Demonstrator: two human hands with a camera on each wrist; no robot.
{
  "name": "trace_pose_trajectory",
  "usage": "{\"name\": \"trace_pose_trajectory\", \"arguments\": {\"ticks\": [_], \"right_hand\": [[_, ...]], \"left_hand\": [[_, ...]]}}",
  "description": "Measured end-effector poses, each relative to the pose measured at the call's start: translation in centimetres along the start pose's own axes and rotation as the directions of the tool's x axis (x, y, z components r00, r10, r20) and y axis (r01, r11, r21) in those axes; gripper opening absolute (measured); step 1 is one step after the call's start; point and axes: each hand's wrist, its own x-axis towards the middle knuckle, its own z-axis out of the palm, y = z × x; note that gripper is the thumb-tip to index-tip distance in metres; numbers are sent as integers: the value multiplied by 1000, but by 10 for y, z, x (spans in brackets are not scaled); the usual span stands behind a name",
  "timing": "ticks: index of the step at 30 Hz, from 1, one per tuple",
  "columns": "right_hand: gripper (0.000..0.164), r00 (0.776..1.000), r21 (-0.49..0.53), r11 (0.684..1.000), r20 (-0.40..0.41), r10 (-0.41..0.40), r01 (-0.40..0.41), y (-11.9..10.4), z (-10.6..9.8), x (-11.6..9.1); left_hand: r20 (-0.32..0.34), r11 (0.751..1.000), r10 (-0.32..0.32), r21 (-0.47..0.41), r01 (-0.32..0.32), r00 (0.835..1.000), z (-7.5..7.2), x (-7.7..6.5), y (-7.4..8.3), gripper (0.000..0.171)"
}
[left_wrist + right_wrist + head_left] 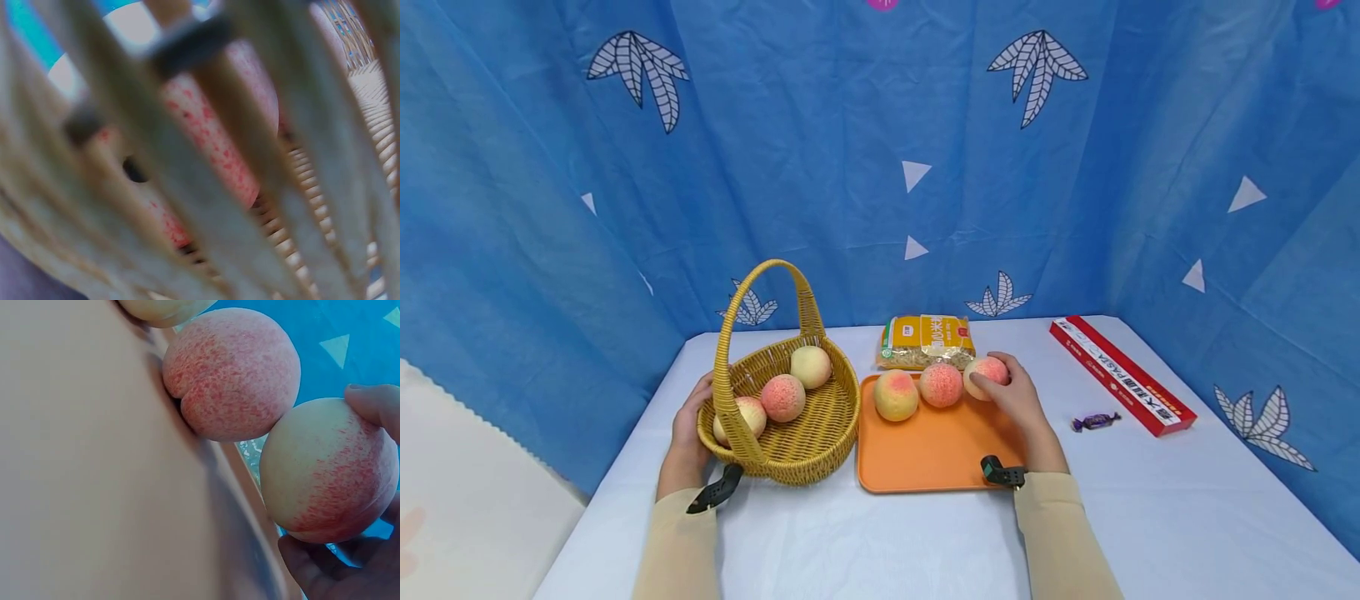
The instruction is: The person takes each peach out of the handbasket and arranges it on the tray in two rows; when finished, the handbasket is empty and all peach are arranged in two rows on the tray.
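My left hand (688, 421) grips the left side of a yellow wicker basket (820, 429) with a tall handle; some of its fingers are hidden behind the basket. Three peaches lie inside: a pale one (810, 367), a pink one (783, 398) and one (749, 417) partly behind the handle. At the far right corner of an orange tray (925, 458), my right hand (1018, 400) holds a pale and red peach (331, 475) between thumb and fingers. To its left on the tray are a pink peach (941, 385) and a yellowish peach (896, 395).
Behind the tray lies a yellow pasta bag (927, 342). A long red pasta box (1120, 375) and a purple-wrapped candy (1095, 422) are on the right of the white table (850, 542). Blue curtains (850, 167) hang behind.
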Motion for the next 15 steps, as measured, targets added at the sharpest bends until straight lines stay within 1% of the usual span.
{"name": "trace_pose_trajectory", "arguments": {"ticks": [5,10,12,15], "right_hand": [[78,1000,0,1000,13,8,-8,3,-1,1],[74,999,-18,1000,27,16,-15,5,0,1],[72,999,-19,1000,34,21,-20,6,0,1],[70,999,-12,1000,43,20,-20,7,1,1]], "left_hand": [[0,1000,-9,8,9,1000,1,0,1,37],[-3,1000,-2,9,2,1000,1,-2,0,35],[3,1000,4,7,-4,1000,1,-2,0,34],[-5,1000,0,9,0,1000,2,-2,1,34]]}}
